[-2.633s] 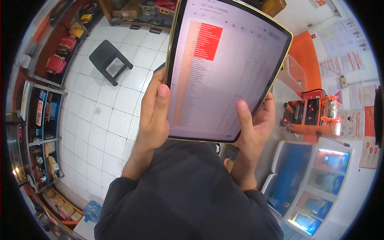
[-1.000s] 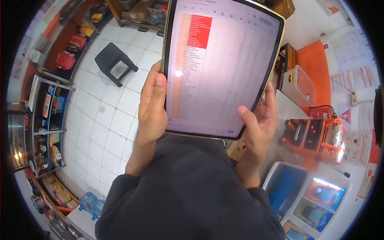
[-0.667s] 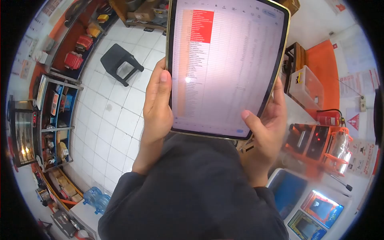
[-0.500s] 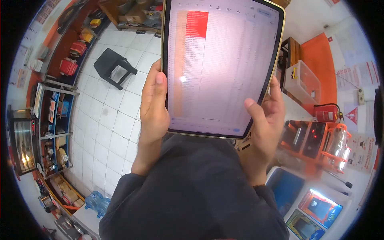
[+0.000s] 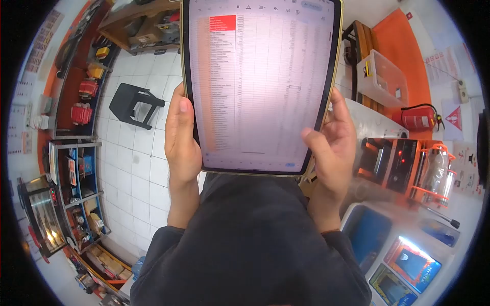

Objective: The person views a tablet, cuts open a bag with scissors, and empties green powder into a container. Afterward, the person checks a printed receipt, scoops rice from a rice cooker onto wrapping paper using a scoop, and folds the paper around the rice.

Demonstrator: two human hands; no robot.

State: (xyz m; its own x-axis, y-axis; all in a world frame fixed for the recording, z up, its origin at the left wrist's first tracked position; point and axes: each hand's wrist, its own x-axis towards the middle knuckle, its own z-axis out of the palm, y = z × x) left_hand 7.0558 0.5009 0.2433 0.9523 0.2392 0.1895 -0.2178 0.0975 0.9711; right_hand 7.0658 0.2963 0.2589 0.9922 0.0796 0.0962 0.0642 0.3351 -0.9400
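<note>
A tablet (image 5: pixel 260 92) with a yellowish edge is held upright in front of me, its screen showing a spreadsheet with a red block at the upper left and an orange column beneath. My left hand (image 5: pixel 182 140) grips its left edge, thumb along the front and the fingers mostly behind. On the lower right edge my right hand (image 5: pixel 334 145) is closed, with the thumb tip over the screen's corner and the fingers around the back. The dark clothing on my body fills the area below the tablet.
A black stool (image 5: pixel 135 104) stands on the white tiled floor (image 5: pixel 138 168). Shelves (image 5: pixel 81 188) line the left. At the right are a clear plastic bin (image 5: pixel 380 76), a red fire extinguisher (image 5: pixel 419 118), an orange and black machine (image 5: pixel 393 163) and a white unit with a blue panel (image 5: pixel 365 234).
The sheet on the screen has scrolled up, so the red block is shorter. The view has turned, and the tablet with both hands sits further left. Both hands keep their hold.
</note>
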